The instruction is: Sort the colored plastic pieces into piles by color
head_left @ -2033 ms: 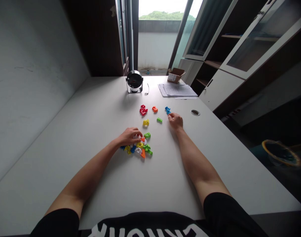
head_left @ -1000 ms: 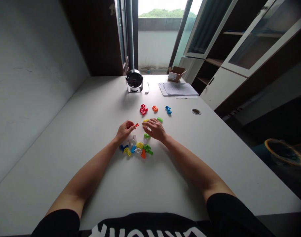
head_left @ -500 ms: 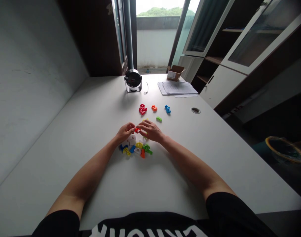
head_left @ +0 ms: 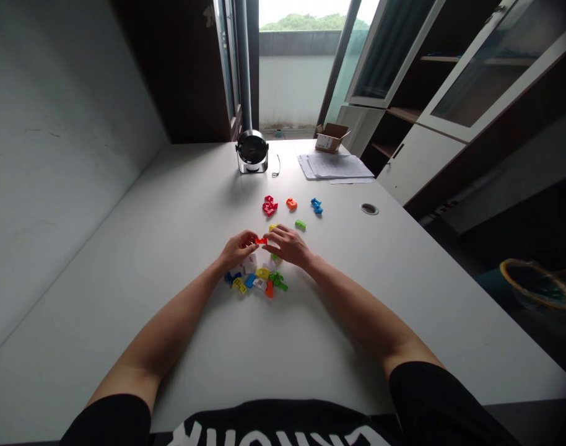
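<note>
Between my two hands is a small red plastic piece. My left hand pinches its left end, and the fingertips of my right hand close on its right end. Just below the hands lies a mixed pile of small plastic pieces: white pieces, a yellow piece, a blue piece, green pieces and an orange piece. Another yellow piece is partly hidden behind my right hand.
Farther back on the white table sit red pieces, an orange piece, blue pieces and a green piece. Beyond them stand a round black device, papers and a cardboard box.
The red piece has turned and shows more plainly between the fingertips. My right hand has shifted slightly to the right, uncovering more of the yellow piece behind it.
</note>
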### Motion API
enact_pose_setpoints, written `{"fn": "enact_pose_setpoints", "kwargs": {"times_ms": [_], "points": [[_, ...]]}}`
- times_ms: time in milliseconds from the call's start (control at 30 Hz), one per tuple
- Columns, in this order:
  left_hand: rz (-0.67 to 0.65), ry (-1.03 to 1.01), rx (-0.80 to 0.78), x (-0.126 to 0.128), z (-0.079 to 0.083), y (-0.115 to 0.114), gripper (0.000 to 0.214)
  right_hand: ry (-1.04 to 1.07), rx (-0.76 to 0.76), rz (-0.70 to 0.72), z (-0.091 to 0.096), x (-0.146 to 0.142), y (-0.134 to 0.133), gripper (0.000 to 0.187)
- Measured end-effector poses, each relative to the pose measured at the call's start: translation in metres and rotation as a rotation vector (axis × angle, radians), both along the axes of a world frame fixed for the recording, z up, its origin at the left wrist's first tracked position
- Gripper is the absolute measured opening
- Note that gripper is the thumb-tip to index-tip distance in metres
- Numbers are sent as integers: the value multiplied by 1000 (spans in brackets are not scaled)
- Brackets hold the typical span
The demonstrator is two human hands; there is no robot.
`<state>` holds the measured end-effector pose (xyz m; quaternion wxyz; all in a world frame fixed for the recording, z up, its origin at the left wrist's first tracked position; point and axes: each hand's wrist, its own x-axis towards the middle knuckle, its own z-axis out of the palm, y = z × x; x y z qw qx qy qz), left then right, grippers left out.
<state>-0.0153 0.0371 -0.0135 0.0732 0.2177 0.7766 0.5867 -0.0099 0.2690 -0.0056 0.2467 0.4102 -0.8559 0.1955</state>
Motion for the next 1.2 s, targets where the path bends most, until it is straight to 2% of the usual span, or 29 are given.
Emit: {"fn": "enact_pose_setpoints", "kwargs": {"times_ms": [267, 500, 867, 1067, 1200], "points": [[23, -23, -10, 0, -1, 0, 32, 0, 17, -19, 2, 2, 0, 31], [1, -15, -39, -2, -1, 0, 35, 24, 62, -6, 2, 2, -1, 23], [7, 39, -133, 0, 5, -1, 44, 38, 55, 2, 2, 1, -1, 27], [-29, -13, -64, 0, 1, -1, 38, 17, 44, -29, 1, 1, 0, 28], [-58, -3, -100, 2, 2, -1, 35, 2, 47, -50, 0, 1, 0, 27]]}}
